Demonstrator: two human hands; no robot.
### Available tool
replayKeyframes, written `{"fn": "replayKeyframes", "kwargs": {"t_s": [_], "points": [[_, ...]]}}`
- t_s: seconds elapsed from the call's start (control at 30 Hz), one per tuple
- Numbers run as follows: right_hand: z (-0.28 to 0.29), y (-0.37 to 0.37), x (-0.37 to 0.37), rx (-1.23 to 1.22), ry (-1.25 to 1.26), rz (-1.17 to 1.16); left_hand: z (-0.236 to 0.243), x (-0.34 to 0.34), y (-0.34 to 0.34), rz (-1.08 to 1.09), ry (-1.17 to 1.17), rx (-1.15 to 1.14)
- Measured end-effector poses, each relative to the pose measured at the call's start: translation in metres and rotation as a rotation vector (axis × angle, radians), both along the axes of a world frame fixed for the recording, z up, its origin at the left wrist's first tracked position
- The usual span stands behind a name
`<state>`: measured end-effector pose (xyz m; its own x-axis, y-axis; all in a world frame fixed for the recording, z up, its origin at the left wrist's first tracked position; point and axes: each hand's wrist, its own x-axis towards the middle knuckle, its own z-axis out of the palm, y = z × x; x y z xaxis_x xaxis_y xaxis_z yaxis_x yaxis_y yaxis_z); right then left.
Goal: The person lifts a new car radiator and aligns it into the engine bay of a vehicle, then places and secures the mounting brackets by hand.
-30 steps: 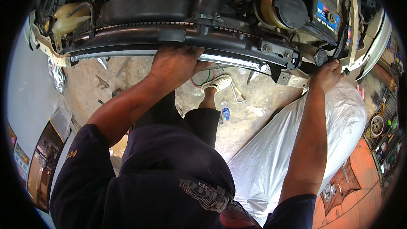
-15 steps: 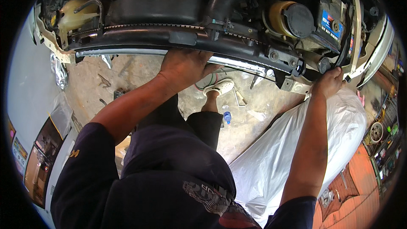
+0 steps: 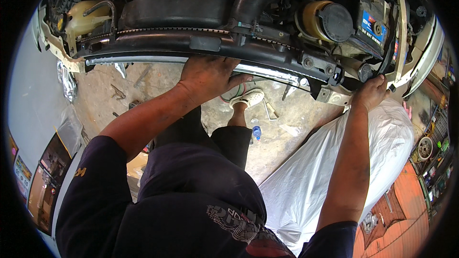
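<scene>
A car radiator (image 3: 158,40) with a long black top tank runs across the open front of an engine bay. Along its near side lies a thin silver condenser (image 3: 267,72). My left hand (image 3: 205,79) is closed over the condenser's middle, its thumb on the near side. The other fingertips disappear beneath the black tank. My right hand (image 3: 369,94) grips the cream metal front frame (image 3: 334,96) at the right, below a round-capped part, with its fingers bent over the edge.
A cream-capped yellowish reservoir (image 3: 86,16) stands far left; a black-lidded one (image 3: 334,21) sits beside the battery (image 3: 373,26). White sheeting (image 3: 315,177) covers something at right. On the concrete floor lie a blue bottle (image 3: 256,133) and a tool (image 3: 270,111).
My left forearm and elbow have shifted slightly, and the left thumb has moved a little. Both hands keep their places on the car.
</scene>
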<state>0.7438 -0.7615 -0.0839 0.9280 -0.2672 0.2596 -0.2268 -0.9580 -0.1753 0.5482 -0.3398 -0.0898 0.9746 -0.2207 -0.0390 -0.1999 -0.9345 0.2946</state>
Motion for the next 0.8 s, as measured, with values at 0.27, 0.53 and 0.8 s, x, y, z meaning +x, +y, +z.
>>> {"fn": "replayKeyframes", "kwargs": {"t_s": [0.27,0.53,0.8], "points": [[0.0012,0.0061,-0.0005,0.001,-0.018,-0.021,-0.0023,-0.0012,-0.001,0.011,0.07,-0.005],[-0.0024,0.0026,-0.0011,0.013,-0.025,-0.008,-0.001,0.0003,-0.0031,0.027,0.059,-0.01],[0.0006,0.006,-0.0012,0.029,-0.02,0.017,-0.0063,-0.0028,-0.003,0.035,-0.019,-0.013]]}}
